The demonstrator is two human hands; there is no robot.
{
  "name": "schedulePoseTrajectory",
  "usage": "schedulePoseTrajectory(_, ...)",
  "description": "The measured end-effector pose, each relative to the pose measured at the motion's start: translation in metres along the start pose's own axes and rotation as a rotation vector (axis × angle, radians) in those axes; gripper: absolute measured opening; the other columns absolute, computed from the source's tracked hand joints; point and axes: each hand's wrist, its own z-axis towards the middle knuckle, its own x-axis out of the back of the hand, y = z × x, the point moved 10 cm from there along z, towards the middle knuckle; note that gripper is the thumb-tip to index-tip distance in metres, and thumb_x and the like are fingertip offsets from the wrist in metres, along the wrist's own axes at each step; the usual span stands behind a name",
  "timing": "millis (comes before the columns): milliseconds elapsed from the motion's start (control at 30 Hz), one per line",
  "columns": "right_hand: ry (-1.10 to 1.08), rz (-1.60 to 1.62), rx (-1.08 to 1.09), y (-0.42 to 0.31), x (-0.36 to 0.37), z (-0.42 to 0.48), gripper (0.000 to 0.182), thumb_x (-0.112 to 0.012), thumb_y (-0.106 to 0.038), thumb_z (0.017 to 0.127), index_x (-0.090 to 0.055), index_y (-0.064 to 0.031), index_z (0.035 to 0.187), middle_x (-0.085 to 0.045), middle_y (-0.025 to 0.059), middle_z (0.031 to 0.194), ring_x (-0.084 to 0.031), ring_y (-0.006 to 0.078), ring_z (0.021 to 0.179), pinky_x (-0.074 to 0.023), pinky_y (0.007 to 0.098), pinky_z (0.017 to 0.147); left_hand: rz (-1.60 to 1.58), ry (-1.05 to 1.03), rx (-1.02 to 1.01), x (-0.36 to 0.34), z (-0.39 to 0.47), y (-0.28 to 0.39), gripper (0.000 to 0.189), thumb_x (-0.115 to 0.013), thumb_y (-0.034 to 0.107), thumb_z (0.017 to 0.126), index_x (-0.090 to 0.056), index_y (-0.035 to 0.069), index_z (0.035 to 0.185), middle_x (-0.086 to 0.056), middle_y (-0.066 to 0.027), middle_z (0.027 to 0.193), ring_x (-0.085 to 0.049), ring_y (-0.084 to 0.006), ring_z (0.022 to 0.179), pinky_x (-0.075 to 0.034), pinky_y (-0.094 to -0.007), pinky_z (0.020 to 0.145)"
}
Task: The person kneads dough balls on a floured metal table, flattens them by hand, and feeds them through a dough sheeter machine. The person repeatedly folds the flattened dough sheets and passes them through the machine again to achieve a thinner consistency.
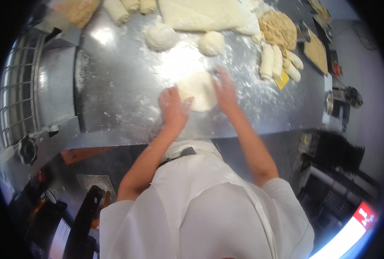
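Note:
A flattened round of pale dough (199,91) lies on the floured metal worktop (124,97) before me. At its left edge is my left hand (175,105), the thumb reaching over the dough and the fingers pointing away from me. My right hand (225,89) lies along the opposite edge, with fingers extended and slightly blurred. Both hands touch the round, but neither is closed around it. Beyond it sit two dough balls, a larger one (161,37) at the left and a smaller one (211,43) at the right.
A large dough slab (204,14) spans the far side. Dough rolls (267,61) and a yellow scraper (281,79) lie right, near a tan crumbly mound (278,29). More rolls (116,12) are at the far left. A metal machine with a wire guard (20,90) borders the left side.

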Motion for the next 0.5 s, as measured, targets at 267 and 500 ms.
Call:
schedulePoseTrajectory(267, 0.333, -0.174, 0.019, 0.048, 0.061, -0.041, 0.019, -0.065, -0.013, 0.092, -0.070, -0.0079, 0.110, -0.068, 0.0124, 0.116, -0.059, 0.0348, 0.114, -0.0423, 0.0480, 0.104, -0.403, 0.097, 0.278, -0.053, 0.003, -0.009, 0.043, -0.081, 0.011, 0.088, -0.048, 0.001, 0.112, -0.060, -0.0160, 0.106, -0.063, -0.0320, 0.097, -0.052, -0.0410, 0.086)
schedulePoseTrajectory(500, 0.358, -0.087, 0.025, 0.054, 0.055, -0.025, 0.012, -0.069, -0.013, 0.088, -0.070, -0.0116, 0.100, -0.067, 0.0094, 0.104, -0.060, 0.0328, 0.105, -0.0441, 0.0466, 0.095, -0.942, 0.099, 0.444, -0.016, 0.023, 0.009, 0.041, -0.079, 0.001, 0.089, -0.053, -0.001, 0.121, -0.066, -0.0109, 0.112, -0.065, -0.0172, 0.101, -0.054, -0.0310, 0.089)
